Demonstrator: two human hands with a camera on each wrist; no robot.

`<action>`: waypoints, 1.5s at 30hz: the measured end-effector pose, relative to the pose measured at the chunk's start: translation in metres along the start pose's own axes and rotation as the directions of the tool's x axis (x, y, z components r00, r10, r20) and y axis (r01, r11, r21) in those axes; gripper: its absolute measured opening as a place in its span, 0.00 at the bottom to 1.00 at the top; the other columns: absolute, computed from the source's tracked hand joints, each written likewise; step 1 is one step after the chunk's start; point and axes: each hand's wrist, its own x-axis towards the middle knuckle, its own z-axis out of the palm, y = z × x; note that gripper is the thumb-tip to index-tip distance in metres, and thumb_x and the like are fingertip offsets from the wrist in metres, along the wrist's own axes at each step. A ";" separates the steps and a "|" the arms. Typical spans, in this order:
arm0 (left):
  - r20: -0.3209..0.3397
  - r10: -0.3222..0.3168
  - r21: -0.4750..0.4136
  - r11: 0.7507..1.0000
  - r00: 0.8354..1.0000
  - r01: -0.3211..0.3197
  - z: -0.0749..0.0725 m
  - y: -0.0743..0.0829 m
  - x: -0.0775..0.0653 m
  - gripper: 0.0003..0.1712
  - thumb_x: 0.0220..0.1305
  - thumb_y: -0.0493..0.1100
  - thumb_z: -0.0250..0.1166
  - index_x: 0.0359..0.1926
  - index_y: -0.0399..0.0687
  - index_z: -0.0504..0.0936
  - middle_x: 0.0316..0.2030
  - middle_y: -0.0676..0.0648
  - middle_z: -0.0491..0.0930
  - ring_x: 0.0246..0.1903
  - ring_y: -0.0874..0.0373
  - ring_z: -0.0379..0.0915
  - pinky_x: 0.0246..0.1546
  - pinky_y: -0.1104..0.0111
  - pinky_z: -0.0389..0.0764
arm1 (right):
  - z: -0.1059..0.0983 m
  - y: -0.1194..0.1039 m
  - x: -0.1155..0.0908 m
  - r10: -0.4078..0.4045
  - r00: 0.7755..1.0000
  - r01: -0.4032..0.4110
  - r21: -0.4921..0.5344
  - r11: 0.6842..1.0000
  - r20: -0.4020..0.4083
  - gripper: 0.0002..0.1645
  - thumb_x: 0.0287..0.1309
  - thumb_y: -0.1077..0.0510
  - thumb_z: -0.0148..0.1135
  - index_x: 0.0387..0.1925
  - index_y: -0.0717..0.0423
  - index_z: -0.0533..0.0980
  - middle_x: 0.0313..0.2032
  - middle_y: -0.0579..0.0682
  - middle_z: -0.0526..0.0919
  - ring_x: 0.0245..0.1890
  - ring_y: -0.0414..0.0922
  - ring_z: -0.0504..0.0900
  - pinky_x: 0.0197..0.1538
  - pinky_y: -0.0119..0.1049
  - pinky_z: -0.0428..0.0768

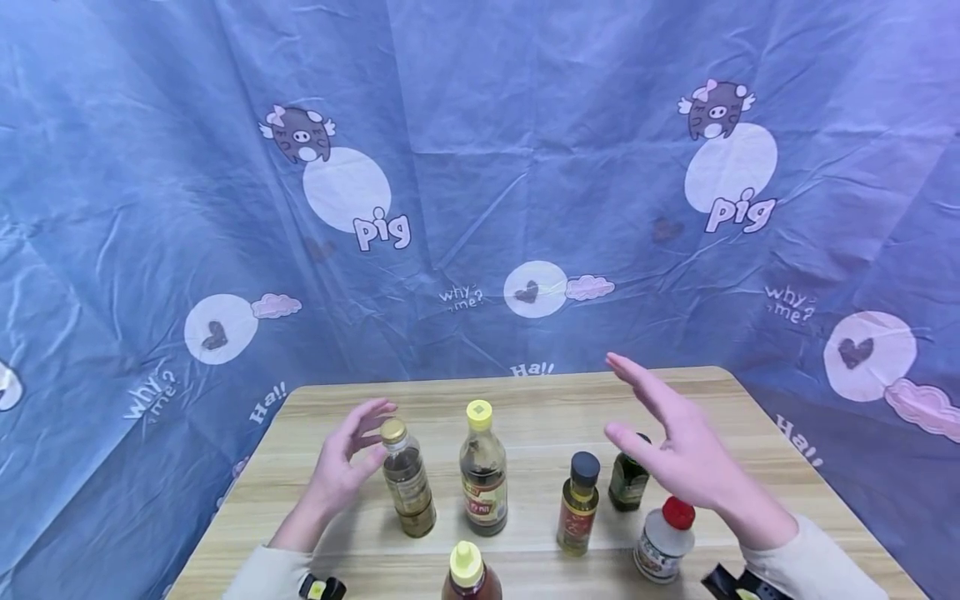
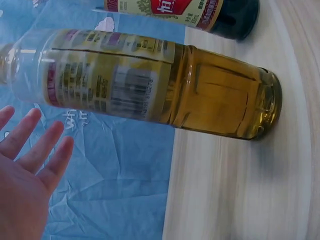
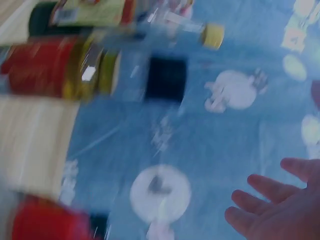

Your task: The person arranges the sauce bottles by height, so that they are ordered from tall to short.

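Observation:
My left hand (image 1: pixel 339 468) is beside a gold-capped glass bottle (image 1: pixel 409 487), fingers relaxed and spread around its neck side. In the left wrist view, amber liquid fills the lower part of this bottle (image 2: pixel 220 92), and a gap shows between it and the fingers (image 2: pixel 57 155). Over the right part of the table, my right hand (image 1: pixel 688 457) hovers with fingers extended and nothing in its grasp. Below it stand a red-capped bottle (image 1: pixel 662 546) and a small dark bottle (image 1: pixel 627 483), partly hidden by the hand.
A yellow-capped bottle of dark liquid (image 1: pixel 483 492) stands mid-table. Right of it is a black-capped bottle with a red label (image 1: pixel 577 517). A yellow-nozzled squeeze bottle (image 1: pixel 468 575) is at the near edge of view. Behind the wooden table (image 1: pixel 555 396) hangs a blue printed cloth (image 1: pixel 465 192).

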 end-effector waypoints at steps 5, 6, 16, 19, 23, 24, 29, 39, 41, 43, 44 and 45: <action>-0.002 -0.019 0.001 1.000 1.000 0.019 0.004 0.003 -0.003 0.35 0.60 0.27 0.65 0.70 0.32 0.71 0.60 0.31 0.80 0.58 0.64 0.80 0.54 0.67 0.85 | 0.017 -0.027 0.002 -0.026 1.000 0.026 0.091 0.996 0.007 0.51 0.62 0.62 0.74 0.81 0.46 0.60 0.78 0.47 0.66 0.77 0.40 0.64 0.74 0.21 0.61; -0.001 -0.027 -0.001 1.000 1.000 0.027 0.004 0.004 -0.004 0.35 0.60 0.27 0.67 0.70 0.32 0.71 0.60 0.31 0.81 0.58 0.64 0.80 0.54 0.67 0.85 | 0.020 -0.033 0.002 -0.032 0.999 0.031 0.100 0.995 0.011 0.51 0.62 0.61 0.75 0.81 0.47 0.60 0.78 0.46 0.65 0.77 0.41 0.64 0.74 0.23 0.61; -0.029 -0.185 0.075 0.980 0.982 0.186 0.006 0.007 -0.012 0.35 0.56 0.33 0.78 0.65 0.41 0.78 0.51 0.41 0.88 0.46 0.58 0.86 0.50 0.65 0.87 | 0.065 -0.069 0.011 -0.066 0.996 0.057 0.145 0.988 0.055 0.49 0.64 0.49 0.75 0.80 0.43 0.60 0.77 0.43 0.66 0.76 0.48 0.67 0.74 0.50 0.72; -0.032 -0.202 0.082 0.976 0.979 0.204 0.008 0.007 -0.013 0.31 0.57 0.34 0.79 0.62 0.42 0.79 0.48 0.43 0.89 0.43 0.56 0.87 0.48 0.65 0.88 | 0.078 -0.071 0.014 -0.027 0.998 0.016 0.187 0.982 0.058 0.49 0.64 0.47 0.74 0.80 0.42 0.60 0.77 0.43 0.66 0.76 0.48 0.67 0.73 0.52 0.72; -0.038 -0.195 0.056 0.979 0.980 0.197 0.010 0.007 -0.015 0.27 0.57 0.33 0.78 0.57 0.43 0.81 0.45 0.46 0.89 0.41 0.58 0.87 0.48 0.66 0.88 | 0.094 -0.070 0.017 0.032 0.997 -0.047 0.229 0.972 0.067 0.50 0.64 0.45 0.74 0.80 0.42 0.60 0.77 0.45 0.66 0.76 0.49 0.67 0.73 0.52 0.72; -0.040 -0.193 0.048 0.980 0.980 0.195 0.010 0.007 -0.015 0.26 0.57 0.33 0.78 0.57 0.43 0.82 0.44 0.46 0.90 0.40 0.58 0.87 0.47 0.66 0.88 | 0.097 -0.069 0.018 0.046 0.997 -0.060 0.223 0.973 0.068 0.50 0.64 0.44 0.74 0.81 0.42 0.60 0.77 0.45 0.66 0.75 0.49 0.67 0.73 0.52 0.72; -0.055 -0.191 0.020 0.981 0.980 0.192 0.012 0.005 -0.017 0.24 0.57 0.31 0.78 0.54 0.41 0.82 0.41 0.47 0.89 0.39 0.61 0.86 0.42 0.66 0.90 | 0.113 -0.067 0.024 0.098 0.994 -0.104 0.163 0.981 0.042 0.53 0.62 0.41 0.74 0.81 0.46 0.59 0.76 0.50 0.68 0.74 0.53 0.69 0.72 0.59 0.73; -0.063 -0.161 0.009 0.987 0.985 0.162 0.013 0.002 -0.018 0.23 0.55 0.29 0.77 0.52 0.40 0.83 0.40 0.48 0.89 0.40 0.64 0.85 0.39 0.65 0.91 | 0.138 -0.068 0.034 0.221 0.972 -0.234 0.222 0.947 0.083 0.50 0.60 0.50 0.77 0.78 0.52 0.62 0.72 0.54 0.73 0.71 0.54 0.73 0.73 0.60 0.71; -0.063 -0.162 0.005 0.987 0.985 0.163 0.014 0.001 -0.018 0.22 0.55 0.29 0.77 0.52 0.40 0.83 0.41 0.48 0.89 0.40 0.64 0.85 0.39 0.65 0.91 | 0.142 -0.067 0.035 0.236 0.969 -0.248 0.234 0.940 0.079 0.47 0.59 0.53 0.77 0.76 0.53 0.65 0.69 0.56 0.77 0.69 0.55 0.75 0.72 0.60 0.73; -0.067 -0.164 0.005 0.986 0.984 0.165 0.014 0.001 -0.019 0.23 0.55 0.29 0.77 0.52 0.40 0.83 0.41 0.49 0.89 0.40 0.64 0.85 0.39 0.65 0.90 | 0.146 -0.066 0.035 0.253 0.963 -0.268 0.244 0.932 0.089 0.44 0.60 0.55 0.76 0.73 0.54 0.67 0.67 0.57 0.79 0.67 0.56 0.77 0.70 0.60 0.75; -0.069 -0.166 0.005 0.986 0.984 0.166 0.014 0.002 -0.019 0.23 0.55 0.29 0.77 0.52 0.40 0.83 0.41 0.49 0.89 0.40 0.64 0.85 0.39 0.65 0.90 | 0.148 -0.065 0.035 0.261 0.961 -0.277 0.247 0.929 0.097 0.42 0.61 0.55 0.76 0.72 0.55 0.68 0.65 0.57 0.80 0.65 0.56 0.79 0.69 0.59 0.77; -0.070 -0.167 0.005 0.986 0.983 0.167 0.014 0.002 -0.020 0.23 0.55 0.29 0.77 0.52 0.40 0.83 0.41 0.50 0.89 0.41 0.64 0.85 0.39 0.65 0.90 | 0.150 -0.064 0.034 0.267 0.958 -0.286 0.247 0.926 0.106 0.39 0.61 0.56 0.75 0.71 0.55 0.69 0.64 0.57 0.80 0.63 0.56 0.80 0.67 0.58 0.79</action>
